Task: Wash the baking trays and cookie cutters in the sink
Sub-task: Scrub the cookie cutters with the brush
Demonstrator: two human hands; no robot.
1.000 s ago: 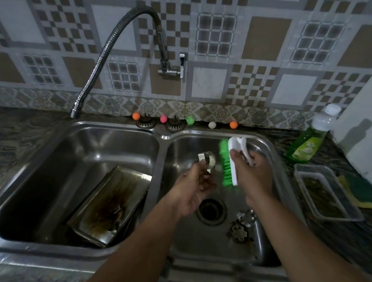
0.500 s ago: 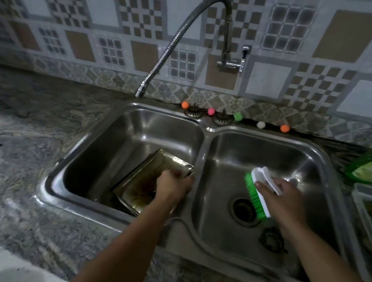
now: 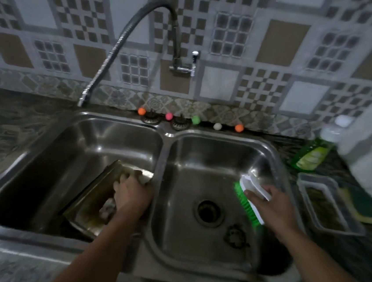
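Observation:
A greasy metal baking tray (image 3: 91, 202) leans tilted in the left basin. My left hand (image 3: 132, 196) hovers over its upper right corner with the fingers loosely curled, and the blur hides any contact. A small metal cookie cutter (image 3: 106, 208) lies on the tray beside that hand. My right hand (image 3: 273, 211) grips a white scrubbing brush (image 3: 252, 190) with green bristles over the right basin. Another cookie cutter (image 3: 236, 235) lies on the right basin floor near the drain (image 3: 208, 212).
The double steel sink (image 3: 162, 161) sits in a dark stone counter. A flexible tap hose (image 3: 119, 42) arches from the wall toward the left basin. At the right stand a green soap bottle (image 3: 312, 156), a clear plastic tub (image 3: 329, 227) and a sponge (image 3: 366, 205).
My left hand carried the cookie cutter from the right basin to the left one; the cutter now lies on the tray. My right hand with the brush moved lower and rightward.

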